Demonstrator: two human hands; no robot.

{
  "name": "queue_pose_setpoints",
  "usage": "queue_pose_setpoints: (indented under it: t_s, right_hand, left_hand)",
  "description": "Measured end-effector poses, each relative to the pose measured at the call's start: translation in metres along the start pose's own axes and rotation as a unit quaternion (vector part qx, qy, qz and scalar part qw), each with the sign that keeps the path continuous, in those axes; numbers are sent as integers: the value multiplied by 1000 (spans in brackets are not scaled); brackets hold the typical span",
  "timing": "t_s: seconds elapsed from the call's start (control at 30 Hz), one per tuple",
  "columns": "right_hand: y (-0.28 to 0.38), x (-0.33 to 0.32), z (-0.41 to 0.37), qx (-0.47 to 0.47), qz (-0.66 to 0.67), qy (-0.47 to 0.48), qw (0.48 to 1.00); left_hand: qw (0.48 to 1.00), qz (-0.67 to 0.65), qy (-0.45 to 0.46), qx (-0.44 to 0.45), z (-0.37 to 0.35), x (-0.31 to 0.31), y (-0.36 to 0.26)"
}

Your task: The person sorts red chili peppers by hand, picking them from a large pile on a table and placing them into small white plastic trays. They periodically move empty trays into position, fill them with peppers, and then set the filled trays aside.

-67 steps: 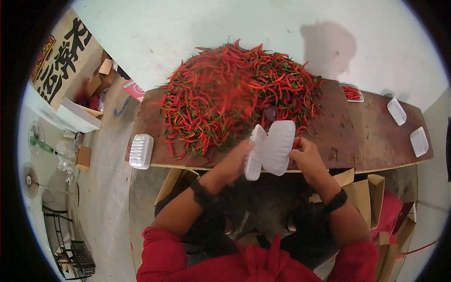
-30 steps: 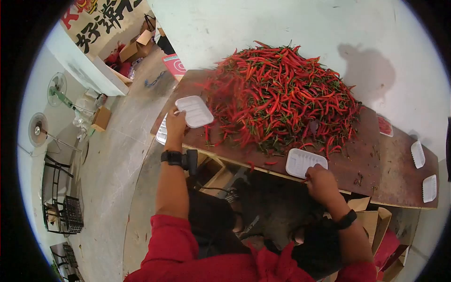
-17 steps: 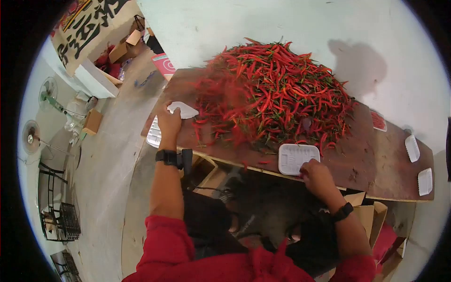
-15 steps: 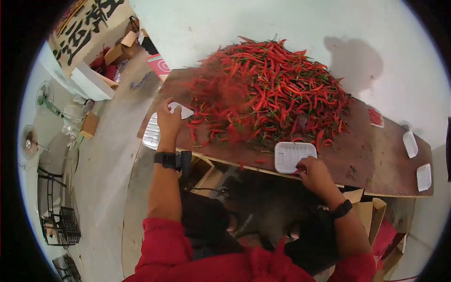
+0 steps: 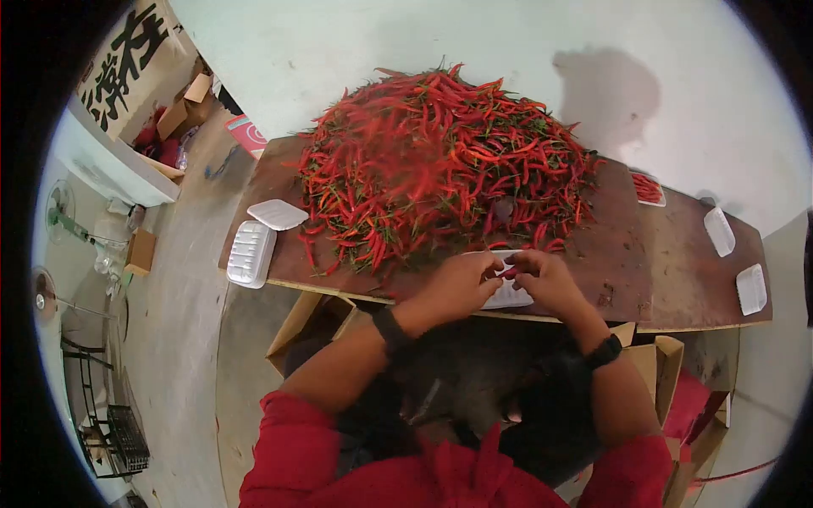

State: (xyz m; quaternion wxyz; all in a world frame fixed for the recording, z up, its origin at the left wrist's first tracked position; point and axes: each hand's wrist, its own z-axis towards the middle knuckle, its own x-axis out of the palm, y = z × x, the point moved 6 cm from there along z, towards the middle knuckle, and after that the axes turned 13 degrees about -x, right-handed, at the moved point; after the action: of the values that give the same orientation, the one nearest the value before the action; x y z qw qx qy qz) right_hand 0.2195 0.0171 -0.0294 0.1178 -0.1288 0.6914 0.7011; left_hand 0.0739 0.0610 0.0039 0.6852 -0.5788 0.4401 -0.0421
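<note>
Over a white foam tray [image 5: 510,296] at the table's front edge, my two hands meet. My right hand [image 5: 549,281] pinches a small dark red chili pepper [image 5: 508,273] between thumb and fingers. From the other side, my left hand [image 5: 457,286] closes its thumb and forefinger at the pepper's left end; its remaining fingers are partly hidden. Both hands partly cover the tray. Just behind it rises a large heap of red chili peppers [image 5: 457,161] with green stems, blurred in its left part.
Left on the brown table [image 5: 622,254] lie an upturned white tray stack [image 5: 251,254] and another white tray [image 5: 278,214]. A tray of red peppers [image 5: 648,189] stands by the wall, with white trays [image 5: 720,232] farther right. Cardboard boxes [image 5: 309,326] sit below the edge.
My left hand has come from the white trays at the left to the front tray. My right hand has lifted the pepper slightly to meet it. The view has shifted.
</note>
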Motion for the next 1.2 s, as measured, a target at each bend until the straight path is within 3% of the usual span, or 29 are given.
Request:
queue_pose_setpoints:
  t_s: [0.07, 0.17, 0.3, 0.47, 0.6, 0.83, 0.93, 1.2]
  right_hand:
    - [-9, -4, 1, -48, 24, -36, 998]
    - [-20, -8, 0, -11, 51, -51, 997]
    - [-25, -12, -1, -40, 21, -16, 999]
    - [-12, -35, -2, -45, -199, -84, 975]
    - [-9, -47, -8, -16, -258, -132, 957]
    - [-25, -35, -8, -45, -248, -87, 964]
    - [-24, -28, -9, -33, -245, -66, 967]
    - [-16, -18, -13, -1, -277, -11, 961]
  left_hand:
    - [1000, 18, 18, -9, 7, 7, 0]
    - [998, 48, 27, -13, 17, 21, 10]
    - [997, 83, 1, -2, 26, 30, 12]
    - [993, 115, -30, -4, 40, 36, 16]
    - [987, 153, -41, -13, 45, 35, 19]
    - [983, 174, -57, 18, 44, 31, 17]
    - [977, 208, -35, -35, 44, 28, 23]
    - [951, 297, -86, 22, 40, 36, 27]
